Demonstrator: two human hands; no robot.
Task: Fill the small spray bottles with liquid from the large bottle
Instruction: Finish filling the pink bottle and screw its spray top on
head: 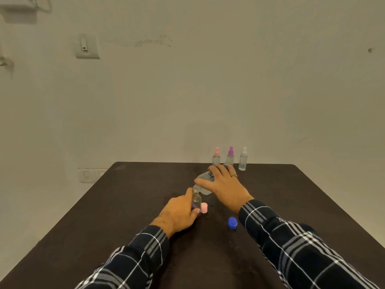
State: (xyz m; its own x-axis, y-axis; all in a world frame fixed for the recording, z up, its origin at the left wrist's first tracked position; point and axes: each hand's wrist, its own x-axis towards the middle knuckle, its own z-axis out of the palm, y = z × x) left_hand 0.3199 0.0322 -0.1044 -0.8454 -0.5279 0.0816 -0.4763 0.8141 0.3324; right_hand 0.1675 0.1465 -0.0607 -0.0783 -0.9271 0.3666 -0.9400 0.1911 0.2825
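My right hand grips the large clear bottle, tipped down to the left with its mouth over a small clear bottle. That small bottle stands upright and uncapped on the dark table, and my left hand holds it around its lower part. A pink spray cap stands just right of it. A blue screw cap lies further right, near my right sleeve. Three small spray bottles stand at the far edge: a pink-topped one, a purple-topped one and a white-topped one.
The table's far edge meets a plain wall. A wall switch sits high on the left and a socket plate low beside the table's left corner. Bare tabletop stretches to the left of my hands and toward me.
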